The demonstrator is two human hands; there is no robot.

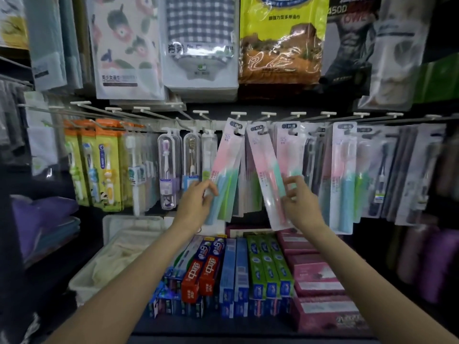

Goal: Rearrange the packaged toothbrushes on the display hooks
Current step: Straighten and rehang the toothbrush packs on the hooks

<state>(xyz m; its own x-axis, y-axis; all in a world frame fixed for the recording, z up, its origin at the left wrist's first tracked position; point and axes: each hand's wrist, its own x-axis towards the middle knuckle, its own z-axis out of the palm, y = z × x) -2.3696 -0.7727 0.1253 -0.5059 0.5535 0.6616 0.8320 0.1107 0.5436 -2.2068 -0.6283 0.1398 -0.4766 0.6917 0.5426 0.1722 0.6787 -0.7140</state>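
Both hands on tilted toothbrush packs, mid-rail.
Left hand (pixel 196 202) grips the pink-green pack (pixel 224 170); right hand (pixel 298 202) pinches the neighbouring pack (pixel 267 175). Both hang askew from the hooks (pixel 238 115); a tug could tear the hang holes.

A shop aisle; packaged toothbrushes (pixel 342 175) hang on display hooks (pixel 238 114); boxed toothpaste (pixel 206 266) stacked below.

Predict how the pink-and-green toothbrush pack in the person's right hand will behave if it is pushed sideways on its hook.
The toothbrush pack hangs tilted from one hook, so it probably swings easily. It looks thin and flat, so likely light. Its glossy plastic front may slip in the right hand, which pinches only the lower edge.
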